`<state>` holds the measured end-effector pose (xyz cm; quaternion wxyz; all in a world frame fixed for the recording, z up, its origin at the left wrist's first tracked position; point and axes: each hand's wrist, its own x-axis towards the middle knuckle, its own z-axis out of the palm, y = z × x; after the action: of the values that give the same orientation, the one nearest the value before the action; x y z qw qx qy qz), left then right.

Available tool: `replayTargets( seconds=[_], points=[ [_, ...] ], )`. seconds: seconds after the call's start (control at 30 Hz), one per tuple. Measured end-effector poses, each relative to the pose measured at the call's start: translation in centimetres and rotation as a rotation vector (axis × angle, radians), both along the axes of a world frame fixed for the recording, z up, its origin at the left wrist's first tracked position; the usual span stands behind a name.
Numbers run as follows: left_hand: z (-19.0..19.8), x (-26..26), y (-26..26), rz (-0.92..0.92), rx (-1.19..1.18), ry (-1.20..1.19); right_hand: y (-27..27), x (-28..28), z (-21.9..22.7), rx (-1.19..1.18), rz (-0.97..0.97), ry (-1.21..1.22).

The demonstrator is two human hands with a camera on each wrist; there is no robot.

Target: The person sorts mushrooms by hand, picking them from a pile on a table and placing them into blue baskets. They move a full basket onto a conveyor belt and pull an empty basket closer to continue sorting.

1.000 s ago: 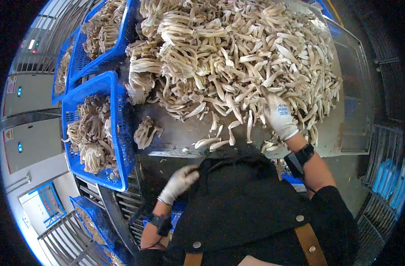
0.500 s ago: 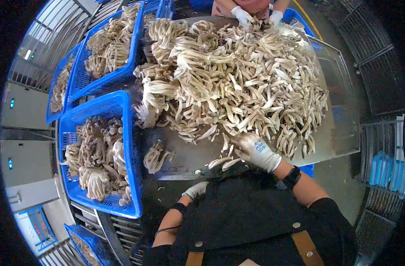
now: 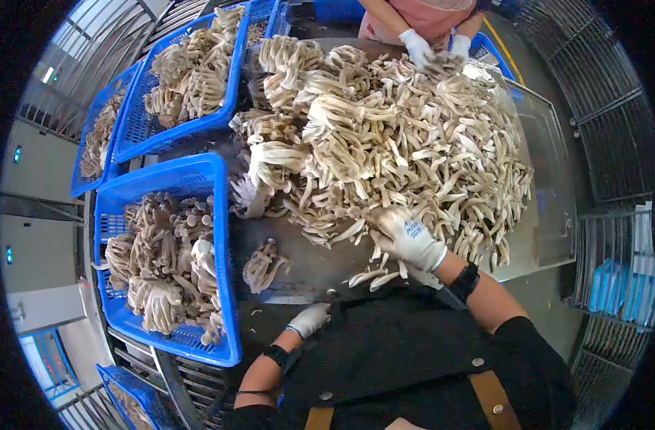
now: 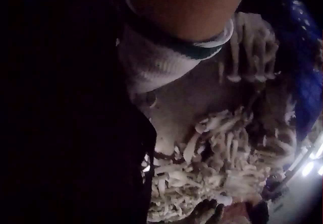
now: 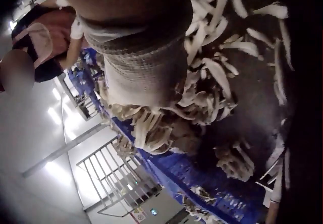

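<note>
A large heap of pale, long-stemmed mushrooms (image 3: 428, 158) covers the metal table (image 3: 320, 269). My white-gloved right hand (image 3: 407, 238) reaches over the near edge of the heap, fingertips pointing left among the stems; I cannot tell whether they grip one. In the right wrist view, the glove cuff hides the fingers. Low in front of the apron, off the table's near edge, my gloved left hand (image 3: 309, 320) hangs loosely, its fingertips against the dark cloth. One small mushroom cluster (image 3: 264, 266) lies apart on the table, left of the right hand.
A blue crate (image 3: 223, 279) of mushroom clusters stands left of the table, with another blue crate (image 3: 234, 79) behind it. Across the table, a person's gloved hands (image 3: 417, 49) handle mushrooms. A wire rack (image 3: 621, 251) stands at the right.
The right hand has moved from deeper in the heap to its near edge, further left. The left hand has drawn in against the apron. The head view has shifted, bringing the other person into sight.
</note>
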<state>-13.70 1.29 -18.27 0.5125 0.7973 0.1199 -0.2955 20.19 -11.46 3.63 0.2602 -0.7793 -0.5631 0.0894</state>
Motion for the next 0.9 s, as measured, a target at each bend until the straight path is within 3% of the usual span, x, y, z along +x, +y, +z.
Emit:
replayTargets(
  seconds=[0.07, 0.1, 0.17, 0.23, 0.33, 0.37, 0.4, 0.43, 0.47, 0.5, 0.53, 0.57, 0.6, 0.63, 0.67, 0.7, 0.73, 0.77, 0.8, 0.83, 0.9],
  points=[
    [10.4, 3.6, 1.8, -0.116, 0.246, 0.018, 2.8, 2.2, 0.3, 0.082, -0.141, -0.04],
    [15.7, 5.5, 2.7, -0.176, 0.366, 0.033, 3.8, 3.1, 0.9, 0.214, -0.1, -0.253],
    [17.4, 6.5, 3.4, -0.238, 0.452, 0.174, 7.1, 3.9, 1.0, 0.143, -0.25, -0.093],
    [20.0, 9.3, 4.3, -0.302, 0.483, 0.201, 9.8, 4.5, -0.4, -0.157, -0.274, -0.158],
    [21.0, 13.8, 5.8, 0.064, 0.426, -0.104, 11.3, 7.2, -2.9, -0.059, -0.38, 0.187],
    [22.1, 15.7, 6.1, 0.302, 0.272, -0.19, 11.2, 8.0, -4.0, -0.016, -0.419, 0.284],
    [21.3, 17.6, 6.4, 0.533, 0.082, -0.363, 10.3, 8.3, -3.0, 0.158, -0.314, 0.694],
    [24.0, 19.8, 6.7, 0.691, -0.152, -0.211, 9.5, 8.5, -2.0, 0.312, -0.23, 1.114],
    [22.4, 21.3, 6.8, 0.821, -0.448, -0.35, 7.8, 8.0, -1.5, 0.323, -0.308, 1.261],
    [25.0, 23.4, 5.8, 0.865, -0.66, -0.414, 5.9, 7.1, -1.1, 0.335, -0.391, 1.404],
    [25.2, 24.4, 5.2, 0.765, -0.674, -0.408, 4.3, 5.6, 0.1, 0.365, -0.283, 1.472],
    [25.3, 25.3, 4.6, 0.663, -0.688, -0.403, 2.7, 5.2, 0.5, 0.102, -0.202, 1.168],
    [25.8, 26.8, 2.8, 0.793, -0.958, -0.333, 1.1, 4.8, 1.0, -0.121, -0.101, 0.84],
    [25.1, 27.3, 2.0, 0.769, -0.945, -0.277, -0.4, 2.8, 0.3, -0.069, -0.22, 0.604],
    [24.9, 27.3, 1.0, 0.801, -1.052, -0.235, -1.8, 3.1, -0.1, -0.004, -0.219, 0.904],
    [25.6, 27.3, 0.3, 0.832, -1.155, -0.19, -1.8, 3.2, 2.5, 0.071, -0.213, 1.203],
    [24.5, 26.9, -0.2, 0.864, -1.189, -0.157, -2.9, 3.1, 0.5, 0.002, -0.284, 0.788],
    [22.4, 26.1, -0.8, 0.9, -1.221, -0.122, -4.0, 3.2, -1.1, -0.023, -0.291, 0.602],
    [20.3, 25.4, -1.6, 0.953, -1.236, -0.167, -4.5, 2.2, -1.7, -0.01, -0.428, 0.616],
    [20.8, 24.6, -2.1, 1.007, -1.241, -0.142, -4.8, 1.0, -2.3, 0.004, -0.562, 0.628],
    [19.6, 23.2, -3.1, 1.05, -1.235, -0.13, -4.5, -0.5, -3.7, 0.01, -0.544, 0.677]
  ],
)
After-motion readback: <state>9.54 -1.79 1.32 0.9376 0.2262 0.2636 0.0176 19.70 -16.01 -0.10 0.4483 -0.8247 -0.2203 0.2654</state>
